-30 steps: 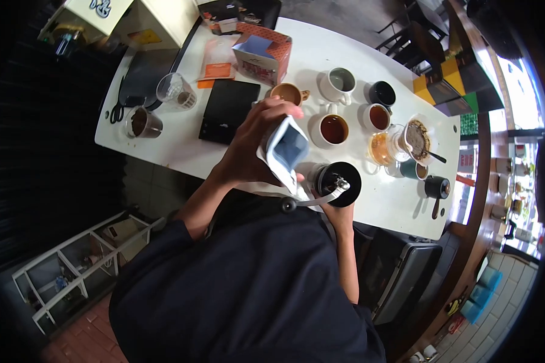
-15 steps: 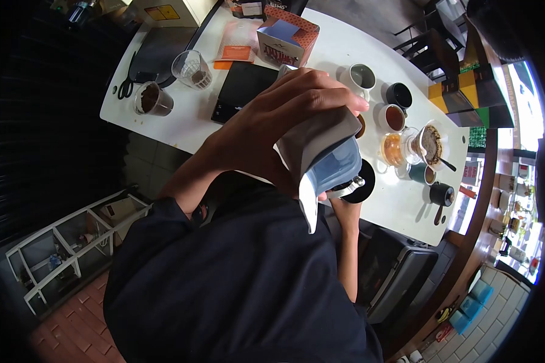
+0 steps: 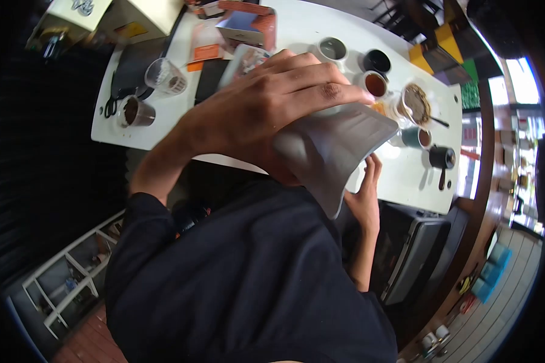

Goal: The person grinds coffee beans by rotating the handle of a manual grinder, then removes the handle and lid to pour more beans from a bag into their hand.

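My left hand (image 3: 284,91) is closed around a grey, flexible pouch (image 3: 339,145), its fingers over the top. The pouch's wide, flared end hangs toward my body, and its contents are hidden. Past the knuckles, a printed, shiny part (image 3: 248,60) shows, apparently the pouch's other end. My right hand (image 3: 364,202) is just right of the pouch near the table's front edge, partly covered by it. Its thumb and fingers are apart and curved, with white table showing between them. Nearest beyond it stands a teal cup (image 3: 415,137) with brown liquid.
The white table (image 3: 181,118) bears a glass of dark grounds (image 3: 136,113), a clear ribbed glass (image 3: 165,77), an open box (image 3: 246,27), a white cup (image 3: 333,49), a black cup (image 3: 376,62), a dripper with wet grounds (image 3: 415,103) and a small dark pot (image 3: 442,157).
My left hand has turned the pouch, and its bluish inside no longer shows. My right hand has moved up and right. The black round thing with a metal handle beside it is out of sight.
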